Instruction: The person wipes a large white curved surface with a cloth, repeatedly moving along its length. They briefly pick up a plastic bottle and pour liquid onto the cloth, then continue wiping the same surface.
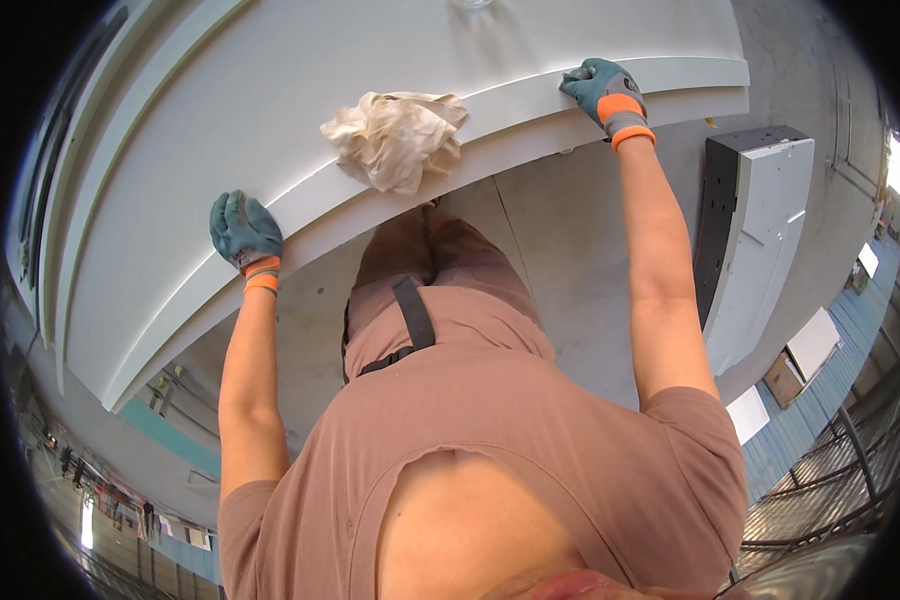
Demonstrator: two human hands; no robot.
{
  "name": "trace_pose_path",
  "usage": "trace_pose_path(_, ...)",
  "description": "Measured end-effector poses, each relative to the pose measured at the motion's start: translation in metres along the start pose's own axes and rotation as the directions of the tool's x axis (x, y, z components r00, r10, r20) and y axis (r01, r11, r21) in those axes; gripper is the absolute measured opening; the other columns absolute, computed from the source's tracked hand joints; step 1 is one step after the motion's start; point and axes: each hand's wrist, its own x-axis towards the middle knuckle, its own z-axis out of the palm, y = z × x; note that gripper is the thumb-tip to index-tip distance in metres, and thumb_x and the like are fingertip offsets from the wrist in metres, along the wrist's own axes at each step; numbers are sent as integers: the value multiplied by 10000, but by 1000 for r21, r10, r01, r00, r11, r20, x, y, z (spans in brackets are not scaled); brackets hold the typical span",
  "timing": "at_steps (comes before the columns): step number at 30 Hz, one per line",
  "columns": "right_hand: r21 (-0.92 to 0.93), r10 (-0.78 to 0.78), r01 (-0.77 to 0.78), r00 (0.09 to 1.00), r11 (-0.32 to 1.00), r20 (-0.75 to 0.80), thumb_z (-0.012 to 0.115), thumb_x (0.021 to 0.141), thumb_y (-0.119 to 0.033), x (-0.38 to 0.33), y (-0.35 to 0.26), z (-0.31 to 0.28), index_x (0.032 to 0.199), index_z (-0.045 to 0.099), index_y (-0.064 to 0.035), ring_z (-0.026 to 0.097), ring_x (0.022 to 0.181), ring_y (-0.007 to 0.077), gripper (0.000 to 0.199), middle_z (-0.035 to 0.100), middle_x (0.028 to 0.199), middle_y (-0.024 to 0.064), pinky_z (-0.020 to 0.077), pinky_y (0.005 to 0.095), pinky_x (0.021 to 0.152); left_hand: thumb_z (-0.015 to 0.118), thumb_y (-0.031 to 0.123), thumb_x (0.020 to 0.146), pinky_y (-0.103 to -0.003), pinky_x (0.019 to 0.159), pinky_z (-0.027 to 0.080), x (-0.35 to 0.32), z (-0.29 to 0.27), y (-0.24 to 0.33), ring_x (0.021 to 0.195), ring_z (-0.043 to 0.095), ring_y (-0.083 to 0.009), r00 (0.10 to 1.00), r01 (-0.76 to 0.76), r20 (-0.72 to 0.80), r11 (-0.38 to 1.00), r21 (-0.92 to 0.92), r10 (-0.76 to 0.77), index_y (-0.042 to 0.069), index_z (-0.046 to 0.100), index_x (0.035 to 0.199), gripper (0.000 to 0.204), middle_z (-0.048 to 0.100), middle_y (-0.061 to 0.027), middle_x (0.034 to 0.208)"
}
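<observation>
Our brown shirt (pixel 470 390) comes nearest, filling the lower middle from about four o'clock round to eight. Near the centre a black strap (pixel 414 312) lies against it, and our brown trousers (pixel 435 245) run on toward twelve, over the grey floor (pixel 582 220).

Next come both hands, gloved in grey-green with orange bands at the wrists. Our left hand (pixel 246 230), just short of ten o'clock, rests on the edge of a large white panel (pixel 300 110), its fingers close together and slightly bent; whether they grip the edge we cannot tell. Our right hand (pixel 607 92), near one o'clock, sits on the same edge farther along, fingers curled inward (something small and pale may be tucked under them, but we cannot tell).

Between the hands, toward half past eleven, a crumpled cream cloth (pixel 398 140) lies across the panel's raised border (pixel 530 98), touched by neither glove. Beyond it, at twelve, a clear object (pixel 473 3) is cut off by the upper rim of our view.

Toward three, a pale grey box (pixel 770 230) with a dark side stands well apart from the panel. Farther out, past three, runs a blue corrugated wall (pixel 850 335).
</observation>
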Motion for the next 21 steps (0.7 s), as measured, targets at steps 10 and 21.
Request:
trace_pose_path(10, -99, -41, 36, 998, 994, -52, 783, 843, -369, -10, -9, -6, 911, 735, -92, 683, 799, 304, 289, 745, 878, 126, 549, 414, 795, 702, 247, 963, -510, 997, 538, -1, -1, 2, 1184, 654, -391, 1000, 15, -4, 1000, -7, -15, 55, 704, 1173, 285, 686, -177, 1228)
trace_pose_path(21, -251, -539, 598, 368, 761, -757, 745, 935, -362, 1, -35, 36, 977, 796, -119, 732, 946, 349, 251, 787, 1034, 98, 585, 459, 848, 779, 255, 903, -523, 1009, 523, 4, 11, 13, 1212, 627, -402, 981, 154, -125, 988, 17, -150, 60, 710, 1160, 330, 657, -185, 1298)
